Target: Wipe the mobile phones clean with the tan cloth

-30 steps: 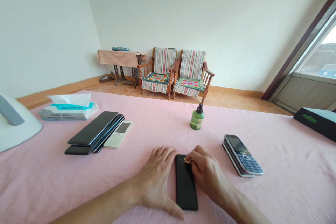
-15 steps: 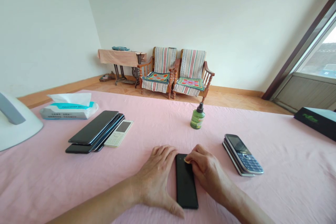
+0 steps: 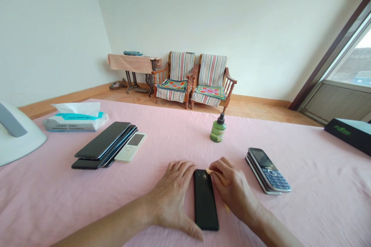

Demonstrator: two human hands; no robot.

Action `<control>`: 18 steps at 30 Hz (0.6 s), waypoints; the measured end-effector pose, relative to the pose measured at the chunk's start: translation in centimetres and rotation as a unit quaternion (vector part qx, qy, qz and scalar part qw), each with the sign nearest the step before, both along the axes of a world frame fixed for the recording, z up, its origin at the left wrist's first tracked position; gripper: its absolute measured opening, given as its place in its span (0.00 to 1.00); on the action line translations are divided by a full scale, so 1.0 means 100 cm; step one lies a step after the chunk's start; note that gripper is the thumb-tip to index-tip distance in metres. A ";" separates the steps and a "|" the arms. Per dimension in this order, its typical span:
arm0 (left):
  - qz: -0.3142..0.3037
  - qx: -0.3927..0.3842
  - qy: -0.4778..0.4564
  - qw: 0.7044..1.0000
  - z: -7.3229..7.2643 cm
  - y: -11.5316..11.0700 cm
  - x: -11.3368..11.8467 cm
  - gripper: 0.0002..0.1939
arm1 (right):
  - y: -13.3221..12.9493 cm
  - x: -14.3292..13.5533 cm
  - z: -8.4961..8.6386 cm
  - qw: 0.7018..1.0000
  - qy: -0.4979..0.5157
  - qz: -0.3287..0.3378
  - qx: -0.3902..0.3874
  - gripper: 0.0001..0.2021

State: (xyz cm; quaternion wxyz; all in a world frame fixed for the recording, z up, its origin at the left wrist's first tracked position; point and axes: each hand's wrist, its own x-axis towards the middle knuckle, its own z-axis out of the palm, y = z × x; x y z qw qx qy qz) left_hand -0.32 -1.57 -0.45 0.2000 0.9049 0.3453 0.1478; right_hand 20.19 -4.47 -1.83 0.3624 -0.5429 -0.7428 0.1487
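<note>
While the left hand (image 3: pixel 171 189) is lying with fingers and thumb spread along one long side of a black phone (image 3: pixel 206 206), the right hand (image 3: pixel 232 187) is pinching a small pale piece (image 3: pixel 209 171) at the phone's upper right corner.

Item one, black phone: lying flat between the two hands on pink cloth (image 3: pixel 174 123), its round camera ring showing. Work on it is, in my judgement, going on and not yet complete.

Item two, right of the hands: a blue keypad phone (image 3: pixel 268 170), topping a small stack.

Item three, beyond the hands: a green bottle (image 3: pixel 217 132), standing upright.

Item four, to the left: a stack of dark phones (image 3: pixel 102 141), a white keypad phone (image 3: pixel 131 147) lying beside it. Which group is finished and which is waiting, I am not managing to tell.

Item five, farther out: a tissue pack (image 3: pixel 77 123).

Obscured: fingers are covering most of the pale piece, so its material is going unidentified; upper phones are hiding lower ones, leaving the count uncertain; the view's edges are cutting off a white object (image 3: pixel 21 148) at left and a dark box (image 3: pixel 348 135) at right.
</note>
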 end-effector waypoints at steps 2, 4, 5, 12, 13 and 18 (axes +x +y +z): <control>-0.001 0.004 -0.005 1.000 -0.002 -0.001 0.000 0.57 | -0.001 -0.004 -0.002 1.000 -0.003 0.023 -0.001 0.10; 0.000 0.005 -0.005 1.000 -0.002 -0.001 0.000 0.56 | -0.002 -0.007 -0.004 0.999 -0.005 0.044 -0.003 0.12; -0.001 0.004 -0.004 1.000 -0.001 -0.001 0.000 0.56 | -0.002 -0.008 -0.004 0.999 -0.005 0.050 -0.005 0.12; -0.011 -0.008 0.038 0.999 0.005 0.001 -0.001 0.58 | -0.002 -0.008 -0.003 0.999 -0.027 0.031 -0.015 0.12; -0.016 -0.010 0.047 0.999 0.005 0.001 -0.001 0.58 | -0.002 -0.008 -0.003 0.999 -0.029 0.031 -0.016 0.12; -0.013 0.002 0.033 0.999 0.004 0.000 -0.001 0.58 | -0.002 -0.009 -0.004 0.999 -0.022 0.033 -0.012 0.12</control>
